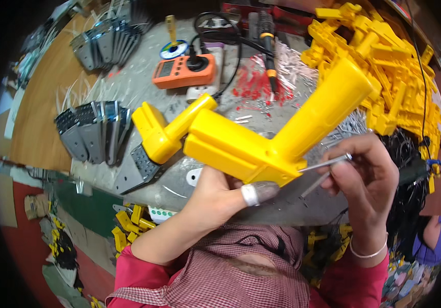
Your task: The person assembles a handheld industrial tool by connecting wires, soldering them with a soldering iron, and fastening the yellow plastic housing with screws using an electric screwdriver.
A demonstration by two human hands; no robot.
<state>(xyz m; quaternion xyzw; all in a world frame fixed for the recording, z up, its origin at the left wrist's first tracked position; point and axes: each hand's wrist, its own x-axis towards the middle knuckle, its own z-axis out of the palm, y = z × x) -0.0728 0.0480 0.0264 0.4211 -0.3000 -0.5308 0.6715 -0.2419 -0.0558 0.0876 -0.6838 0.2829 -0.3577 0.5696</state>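
Two hands at work above a grey counter (143, 87). Left hand (215, 197): fingers closed round the underside of a large yellow moulded plastic housing (241, 149) with angled tubular arms, held up near the person, centre of scene; thumb wears a pale taped cover. Right hand (369, 177): fingers pinched shut on a thin silver metal pin (326, 164), its tip at the housing's right corner. To do this well, keep the pin level with the hole and the housing steady.

Far right: heap of yellow plastic parts (385, 56). Far centre: orange handheld meter (184, 72), black-and-orange soldering iron (269, 49). Left: fanned stacks of grey metal brackets (94, 131).
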